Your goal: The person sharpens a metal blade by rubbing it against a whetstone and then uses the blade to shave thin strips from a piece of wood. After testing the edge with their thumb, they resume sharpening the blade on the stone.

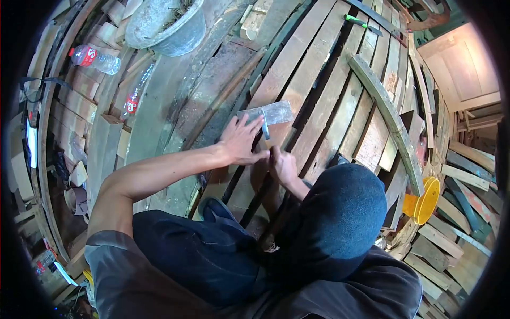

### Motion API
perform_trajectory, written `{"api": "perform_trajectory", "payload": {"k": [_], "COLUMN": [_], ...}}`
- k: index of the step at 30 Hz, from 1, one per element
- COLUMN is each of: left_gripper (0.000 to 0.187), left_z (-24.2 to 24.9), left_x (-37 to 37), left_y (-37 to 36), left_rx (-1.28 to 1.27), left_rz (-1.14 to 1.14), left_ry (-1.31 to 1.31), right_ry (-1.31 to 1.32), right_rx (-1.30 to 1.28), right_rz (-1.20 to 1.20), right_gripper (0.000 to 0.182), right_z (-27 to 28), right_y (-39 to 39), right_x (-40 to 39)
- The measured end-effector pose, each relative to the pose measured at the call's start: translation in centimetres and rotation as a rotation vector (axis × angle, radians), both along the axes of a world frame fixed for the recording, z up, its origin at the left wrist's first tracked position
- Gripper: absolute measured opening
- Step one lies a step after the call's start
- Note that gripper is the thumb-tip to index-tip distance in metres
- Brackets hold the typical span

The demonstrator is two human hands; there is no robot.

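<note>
A flat grey rectangular slab (277,112) lies on the wooden planks at the centre. My left hand (238,141) has its fingers spread over the slab's left end, and its thumb stretches towards my right hand. Wrapped round the handle of a thin bladed tool (265,131), my right hand (285,166) is just below the slab. The tool's metal end reaches up onto the slab. Whether my left thumb touches the handle is hard to tell.
Spaced planks (319,133) have dark gaps between them. A curved timber (390,119), a green-handled tool (363,24), a yellow bucket (426,201), a grey basin (178,32), a plastic bottle (95,59) and scrap wood (451,212) lie around.
</note>
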State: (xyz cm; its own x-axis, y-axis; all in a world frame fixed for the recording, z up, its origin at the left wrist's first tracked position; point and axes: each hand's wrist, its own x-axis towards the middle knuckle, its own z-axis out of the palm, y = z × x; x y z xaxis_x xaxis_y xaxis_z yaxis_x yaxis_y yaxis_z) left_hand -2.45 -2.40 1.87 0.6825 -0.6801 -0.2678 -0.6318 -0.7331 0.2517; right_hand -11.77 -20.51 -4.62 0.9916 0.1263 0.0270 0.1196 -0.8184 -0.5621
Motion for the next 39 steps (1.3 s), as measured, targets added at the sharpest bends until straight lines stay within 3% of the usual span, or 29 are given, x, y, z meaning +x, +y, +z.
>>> {"api": "perform_trajectory", "payload": {"k": [4, 7, 10, 12, 19, 22, 28, 32, 34, 38, 39], "left_gripper": [0.097, 0.1, 0.103, 0.101, 0.104, 0.105, 0.108, 0.104, 0.102, 0.103, 0.105], "left_z": [0.8, 1.6, 1.2, 0.8, 2.2, 1.9, 2.1, 2.0, 2.0, 0.8, 1.4], "left_x": [2.0, 0.0, 0.1, 0.5, -0.6, 0.4, -0.8, 0.3, 1.0, -1.0, -1.1], "left_y": [-0.6, -0.8, -0.3, -0.6, -0.9, -1.0, -1.4, -1.2, -1.3, -1.2, -1.4], "left_rx": [-0.054, 0.048, 0.058, 0.059, 0.16, 0.169, 0.144, 0.124, 0.016, 0.119, 0.167], "left_rz": [0.062, -0.025, -0.035, 0.0, -0.029, 0.023, 0.011, 0.015, 0.075, 0.003, -0.018], "left_ry": [-0.061, 0.025, 0.033, -0.106, 0.082, 0.034, -0.024, 0.05, 0.05, -0.072, 0.016], "right_ry": [-0.021, 0.097, 0.05, 0.075, 0.073, 0.041, 0.108, 0.138, 0.079, 0.037, 0.047], "right_rx": [0.004, 0.072, 0.067, 0.031, 0.028, 0.012, 0.021, 0.005, -0.019, 0.023, 0.07], "right_rz": [0.043, 0.067, 0.003, 0.05, 0.073, 0.077, 0.137, 0.041, 0.068, 0.104, 0.075], "right_gripper": [0.024, 0.025, 0.021, 0.019, 0.025, 0.025, 0.014, 0.026, 0.022, 0.017, 0.019], "right_z": [-0.8, -0.5, 0.0, -0.1, -0.1, 0.0, 1.0, 0.6, -0.6, -0.8, -0.1], "right_y": [-0.7, 0.0, -0.4, -0.8, -0.6, -0.7, -0.7, -0.9, -1.2, -0.8, -0.5], "right_x": [2.7, -0.5, -0.2, 1.2, -0.2, 1.1, 0.3, 0.7, 1.8, -0.3, -0.8]}}
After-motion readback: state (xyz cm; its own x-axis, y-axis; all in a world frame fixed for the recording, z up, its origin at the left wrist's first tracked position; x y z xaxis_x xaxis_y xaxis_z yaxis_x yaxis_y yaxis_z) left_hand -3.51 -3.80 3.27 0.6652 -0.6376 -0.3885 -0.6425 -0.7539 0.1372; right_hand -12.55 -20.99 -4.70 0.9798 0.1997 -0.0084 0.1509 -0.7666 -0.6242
